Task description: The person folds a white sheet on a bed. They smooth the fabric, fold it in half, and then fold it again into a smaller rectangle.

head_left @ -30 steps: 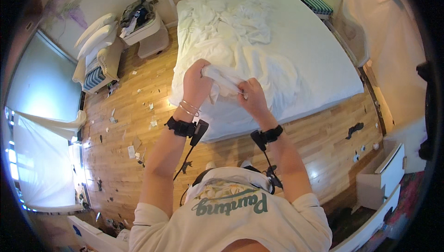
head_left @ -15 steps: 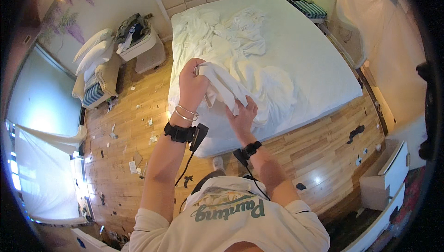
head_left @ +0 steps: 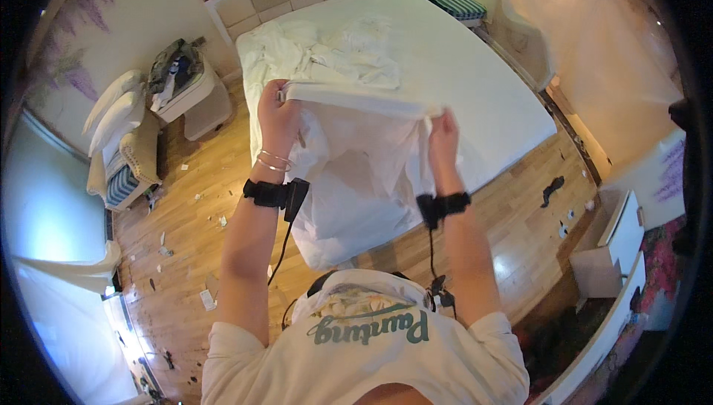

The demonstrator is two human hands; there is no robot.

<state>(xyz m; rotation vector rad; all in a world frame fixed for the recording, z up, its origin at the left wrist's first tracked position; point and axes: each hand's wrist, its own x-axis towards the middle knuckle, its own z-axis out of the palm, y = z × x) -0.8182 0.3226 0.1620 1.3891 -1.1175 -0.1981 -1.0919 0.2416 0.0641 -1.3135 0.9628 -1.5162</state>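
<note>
A white bedding cover (head_left: 356, 126) hangs between my hands, its top edge pulled nearly straight above the near part of the bed. My left hand (head_left: 278, 111) is closed on one end of that edge. On the other end my right hand (head_left: 444, 137) grips the cloth, slightly smeared by motion. The lower cloth drops in folds over the mattress (head_left: 475, 85), which wears a smooth white sheet. More crumpled white bedding (head_left: 327, 52) lies toward the headboard. Whether it joins the piece I hold is hard to see.
At left stand an armchair (head_left: 130, 167) stacked with white pillows (head_left: 115, 111) and a white side table (head_left: 182, 93) with dark clothes on it. Litter is scattered over the wooden floor (head_left: 178, 219). An open white drawer unit (head_left: 609, 249) stands at right.
My right hand has moved right and up, away from my left, stretching the cloth's edge between them. The bunched cloth has opened into a hanging sheet. The whole view has shifted slightly.
</note>
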